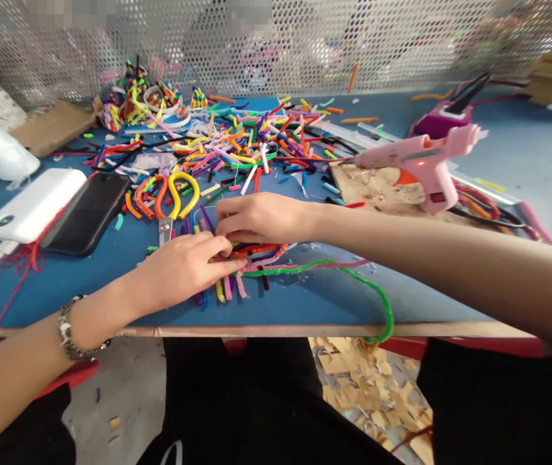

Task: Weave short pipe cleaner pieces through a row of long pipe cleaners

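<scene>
A small woven piece of coloured fuzzy strips (256, 254) lies near the table's front edge, with short purple, yellow and pink ends sticking out below. My left hand (173, 271) presses down on its left part, index finger stretched along it and the other fingers curled. Just beyond, my right hand (261, 219) is bent over the top of the piece, its fingers closed. What those fingertips pinch is hidden. A green fuzzy strand (370, 294) trails right from the piece and hangs over the edge, alongside a pink strand.
Scissors (183, 197) with yellow and orange handles lie beside a black phone (89, 213) and a white power bank (33, 205). Cut strips (237, 145) are heaped behind my hands. To the right, a pink glue gun (421, 161) rests over cardboard. Perforated metal (295, 48) borders the back.
</scene>
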A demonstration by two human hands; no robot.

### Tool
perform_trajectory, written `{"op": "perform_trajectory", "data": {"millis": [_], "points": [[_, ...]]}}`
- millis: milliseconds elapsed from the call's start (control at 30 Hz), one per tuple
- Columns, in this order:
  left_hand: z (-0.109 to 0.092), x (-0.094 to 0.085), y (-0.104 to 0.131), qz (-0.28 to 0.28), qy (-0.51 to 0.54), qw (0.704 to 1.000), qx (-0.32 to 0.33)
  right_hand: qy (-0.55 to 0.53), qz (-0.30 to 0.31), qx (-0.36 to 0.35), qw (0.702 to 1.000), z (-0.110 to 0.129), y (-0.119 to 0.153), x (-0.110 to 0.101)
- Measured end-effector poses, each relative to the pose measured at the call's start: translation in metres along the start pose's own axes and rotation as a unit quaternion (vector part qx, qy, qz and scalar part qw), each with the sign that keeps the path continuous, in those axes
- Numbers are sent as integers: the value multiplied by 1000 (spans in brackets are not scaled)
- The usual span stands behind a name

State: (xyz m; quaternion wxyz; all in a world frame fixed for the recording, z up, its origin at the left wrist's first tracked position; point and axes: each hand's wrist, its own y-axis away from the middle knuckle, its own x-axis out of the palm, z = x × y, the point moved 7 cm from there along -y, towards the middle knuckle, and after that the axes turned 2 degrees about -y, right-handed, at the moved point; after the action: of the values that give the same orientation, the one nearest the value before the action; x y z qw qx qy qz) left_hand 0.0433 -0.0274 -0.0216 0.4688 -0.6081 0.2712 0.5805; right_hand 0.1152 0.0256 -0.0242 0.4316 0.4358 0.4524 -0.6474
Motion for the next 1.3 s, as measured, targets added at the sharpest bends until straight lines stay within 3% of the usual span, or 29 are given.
{"op": "perform_trajectory", "data": {"millis": [333,500,600,733,1100,1200,1300], "points": [[-8,-9,8,-37,-45,995,78,10,-11,83,996,2,-5,4],[-9,-6,6,-28,-57,993,96,1,-88,103,991,11,10,-22],[-9,-4,5,-26,-46,993,103,-1,-80,149,986,20,28,-31],[-2,-3,3,-35,-36,997,61,-46,-6,203,978,26,45,-18],[4,5,7,27,-62,997,25,-88,11,171,981,24,50,-9],[6,3,6,27,-61,998,-7,-65,-5,168,984,25,55,-6],[10,0,4,26,-46,998,-34,-43,-59,148,986,31,61,-4]]}}
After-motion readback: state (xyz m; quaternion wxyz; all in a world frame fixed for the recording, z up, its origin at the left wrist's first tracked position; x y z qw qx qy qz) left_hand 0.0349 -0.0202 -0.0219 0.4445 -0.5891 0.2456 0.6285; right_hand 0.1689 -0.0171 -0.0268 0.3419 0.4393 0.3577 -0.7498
